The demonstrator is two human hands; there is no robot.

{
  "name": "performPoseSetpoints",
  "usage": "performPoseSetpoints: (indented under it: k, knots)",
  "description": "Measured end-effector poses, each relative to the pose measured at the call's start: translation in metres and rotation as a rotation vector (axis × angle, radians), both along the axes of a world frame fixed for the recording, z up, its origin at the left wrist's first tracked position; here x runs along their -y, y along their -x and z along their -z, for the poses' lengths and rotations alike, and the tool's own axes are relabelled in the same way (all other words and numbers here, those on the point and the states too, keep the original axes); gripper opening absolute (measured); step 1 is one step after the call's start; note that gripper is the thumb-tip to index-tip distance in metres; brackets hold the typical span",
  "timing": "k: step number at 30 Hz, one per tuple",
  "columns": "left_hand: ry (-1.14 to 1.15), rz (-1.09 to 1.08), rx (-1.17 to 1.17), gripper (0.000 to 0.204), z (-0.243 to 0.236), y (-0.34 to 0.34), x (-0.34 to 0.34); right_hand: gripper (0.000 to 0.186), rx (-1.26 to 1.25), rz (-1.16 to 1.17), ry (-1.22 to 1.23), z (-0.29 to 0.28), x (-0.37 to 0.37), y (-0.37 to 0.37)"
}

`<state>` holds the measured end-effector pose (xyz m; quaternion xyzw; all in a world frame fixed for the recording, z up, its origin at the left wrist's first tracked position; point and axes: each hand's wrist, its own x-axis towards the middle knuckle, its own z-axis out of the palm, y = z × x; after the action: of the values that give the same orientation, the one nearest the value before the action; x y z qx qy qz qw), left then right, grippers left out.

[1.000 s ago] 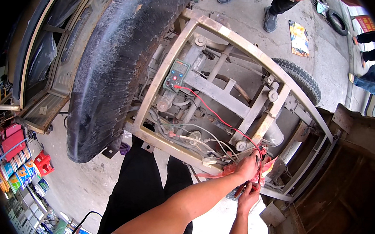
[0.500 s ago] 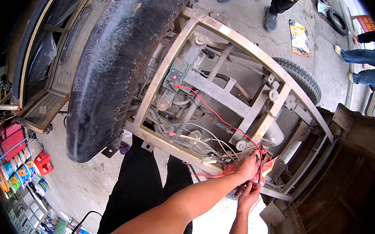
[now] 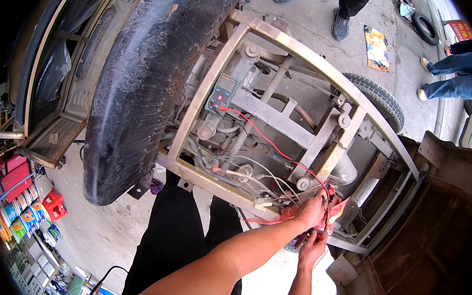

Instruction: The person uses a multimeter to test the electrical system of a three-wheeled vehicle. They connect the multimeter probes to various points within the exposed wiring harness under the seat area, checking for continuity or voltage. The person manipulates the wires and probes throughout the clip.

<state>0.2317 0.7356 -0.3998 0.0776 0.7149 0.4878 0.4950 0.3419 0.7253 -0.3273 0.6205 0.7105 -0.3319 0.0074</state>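
Observation:
A multimeter (image 3: 223,93) with a dark case rests on the metal frame (image 3: 271,31) of a stripped vehicle. From it a red test lead (image 3: 272,144) runs across the frame to my hands. At the frame's near right edge my left hand (image 3: 311,212) is closed, fingertips pinched by a small dark piece beside red plastic wrapping (image 3: 338,209). Just below, my right hand (image 3: 311,249) is closed around the red lead's end, where its tip is hidden. Thin pale wires (image 3: 274,175) lie near my left hand.
A large black curved tank-like part (image 3: 158,70) stands at left. A tyre (image 3: 376,100) sits beyond the frame, and a brown panel (image 3: 436,226) is at right. Two people stand at the far side, one in black trousers (image 3: 352,2), one in jeans (image 3: 461,80). Shelved goods (image 3: 25,214) line the left.
At the top right, the other person's hand with a pale item has gone from where it was; a blur is there. The person in jeans has shifted their feet slightly. My hands stay put.

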Motion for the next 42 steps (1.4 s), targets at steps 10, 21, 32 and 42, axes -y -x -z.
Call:
performPoseSetpoints:
  k: [10,21,32,42]
  knots:
    - [0.044,0.054,0.015,0.025,-0.01,0.008,0.0,0.014,-0.062,0.066,0.039,0.005,0.0,-0.005]
    - [0.066,0.064,0.053,0.024,-0.017,0.013,0.001,0.014,-0.046,0.035,0.034,-0.015,0.005,0.017]
    - [-0.018,0.102,-0.059,0.025,-0.041,0.029,0.068,0.013,-0.078,0.019,0.023,-0.026,0.009,0.031]
    - [0.093,0.029,-0.047,0.028,-0.101,0.118,0.231,0.027,-0.471,0.015,0.603,-0.08,0.056,0.159]
